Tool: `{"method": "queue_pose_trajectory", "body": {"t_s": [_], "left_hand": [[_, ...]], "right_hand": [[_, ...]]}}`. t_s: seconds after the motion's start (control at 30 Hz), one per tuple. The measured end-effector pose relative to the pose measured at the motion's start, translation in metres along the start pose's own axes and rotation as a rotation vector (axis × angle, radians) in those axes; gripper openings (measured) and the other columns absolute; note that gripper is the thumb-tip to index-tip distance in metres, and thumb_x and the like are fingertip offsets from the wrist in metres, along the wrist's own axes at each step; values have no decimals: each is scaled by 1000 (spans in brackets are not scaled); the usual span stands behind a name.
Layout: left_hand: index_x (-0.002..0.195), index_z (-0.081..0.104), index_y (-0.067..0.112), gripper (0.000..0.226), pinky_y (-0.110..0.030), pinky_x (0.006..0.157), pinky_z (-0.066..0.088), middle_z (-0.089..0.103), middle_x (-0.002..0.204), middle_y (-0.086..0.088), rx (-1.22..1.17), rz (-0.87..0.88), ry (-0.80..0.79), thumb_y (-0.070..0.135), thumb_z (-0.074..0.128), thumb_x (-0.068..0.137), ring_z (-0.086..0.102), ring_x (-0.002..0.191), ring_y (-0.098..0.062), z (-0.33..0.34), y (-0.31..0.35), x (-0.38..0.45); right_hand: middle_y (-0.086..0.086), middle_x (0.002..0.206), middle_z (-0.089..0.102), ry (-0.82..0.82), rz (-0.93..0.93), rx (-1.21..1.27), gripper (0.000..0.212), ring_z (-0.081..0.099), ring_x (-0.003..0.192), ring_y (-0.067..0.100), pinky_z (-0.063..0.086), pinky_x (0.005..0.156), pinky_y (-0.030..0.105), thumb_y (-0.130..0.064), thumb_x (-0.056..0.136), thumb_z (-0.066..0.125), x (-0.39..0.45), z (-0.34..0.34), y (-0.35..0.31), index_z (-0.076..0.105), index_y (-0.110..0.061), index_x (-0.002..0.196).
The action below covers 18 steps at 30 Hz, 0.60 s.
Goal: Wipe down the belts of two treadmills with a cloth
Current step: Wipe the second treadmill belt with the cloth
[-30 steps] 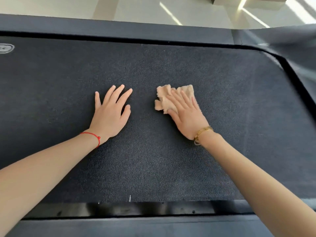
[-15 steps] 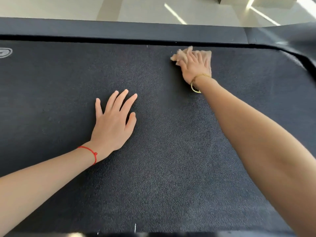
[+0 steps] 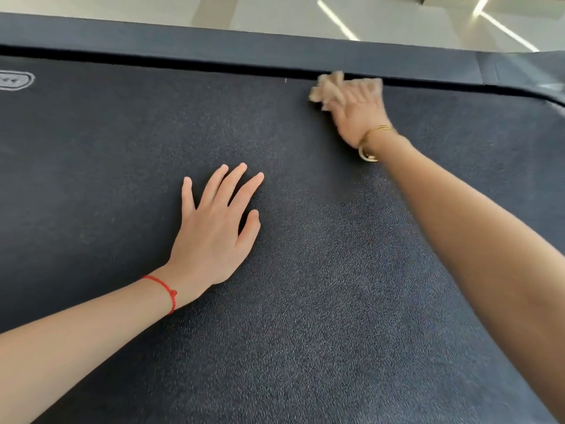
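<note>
A dark textured treadmill belt (image 3: 305, 301) fills most of the head view. My left hand (image 3: 214, 231) lies flat on the belt near the middle, fingers spread, a red string round its wrist. My right hand (image 3: 359, 113), blurred by motion and wearing a gold bracelet, presses a crumpled beige cloth (image 3: 328, 87) onto the belt's far edge with straight fingers. Most of the cloth is hidden under that hand.
A dark side rail (image 3: 214, 47) runs along the belt's far edge, with pale floor (image 3: 275, 13) beyond it. A white logo (image 3: 13, 81) is printed on the belt at the far left. The belt's rounded frame corner (image 3: 544, 90) is at the upper right.
My right hand slid the cloth away from me, from the belt's middle to its far edge by the rail. My left hand stayed planted flat on the belt.
</note>
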State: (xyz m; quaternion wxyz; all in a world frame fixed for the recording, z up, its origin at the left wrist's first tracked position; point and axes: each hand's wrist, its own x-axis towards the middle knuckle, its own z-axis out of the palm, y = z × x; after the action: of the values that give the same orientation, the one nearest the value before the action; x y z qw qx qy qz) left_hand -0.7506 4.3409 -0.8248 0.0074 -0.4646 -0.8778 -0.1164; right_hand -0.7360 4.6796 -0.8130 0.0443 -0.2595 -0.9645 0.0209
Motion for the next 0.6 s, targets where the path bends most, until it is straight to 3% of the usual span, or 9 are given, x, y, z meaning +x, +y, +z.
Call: {"method": "queue_pose_trajectory", "body": {"t_s": [0.07,0.17,0.3,0.43,0.5,0.6], "left_hand": [[155,25,32,60,-66,118,8,22,163,4,-9,-5,1,45,19,98,13,152,-18,0,1,0],[155,26,32,59,-66,118,9,22,162,4,-16,-4,4,44,19,97,13,152,-19,1,2,0],[155,27,31,60,-66,117,9,23,162,4,-18,-1,8,45,19,97,13,152,-19,1,2,0],[154,28,32,60,-66,117,9,24,162,4,-25,6,18,45,19,97,14,152,-18,2,0,-1],[154,30,32,60,-66,117,9,26,161,4,-33,10,25,46,20,96,16,151,-19,1,0,-1],[153,31,31,59,-67,117,9,27,161,2,-39,10,25,44,21,97,16,151,-20,1,1,-1]], "right_hand": [[9,153,34,-10,100,32,63,19,145,30,-1,118,55,-43,96,12,0,1,26,18,-19,154],[4,153,34,-18,123,57,66,19,145,27,-7,117,53,-45,94,9,-18,-4,13,20,-20,154],[13,146,42,9,-160,80,56,31,138,36,6,118,54,-31,100,27,-91,-17,-38,27,-6,150],[-3,161,19,-78,-299,202,60,5,149,16,-6,121,38,-45,100,22,-163,-16,-35,22,-18,154],[-2,161,17,-66,-232,185,64,2,149,13,-6,121,36,-49,98,17,-176,-18,-4,20,-18,154],[6,161,20,-5,48,157,65,9,150,24,-3,121,41,-48,99,17,-177,-25,40,22,-15,154]]}}
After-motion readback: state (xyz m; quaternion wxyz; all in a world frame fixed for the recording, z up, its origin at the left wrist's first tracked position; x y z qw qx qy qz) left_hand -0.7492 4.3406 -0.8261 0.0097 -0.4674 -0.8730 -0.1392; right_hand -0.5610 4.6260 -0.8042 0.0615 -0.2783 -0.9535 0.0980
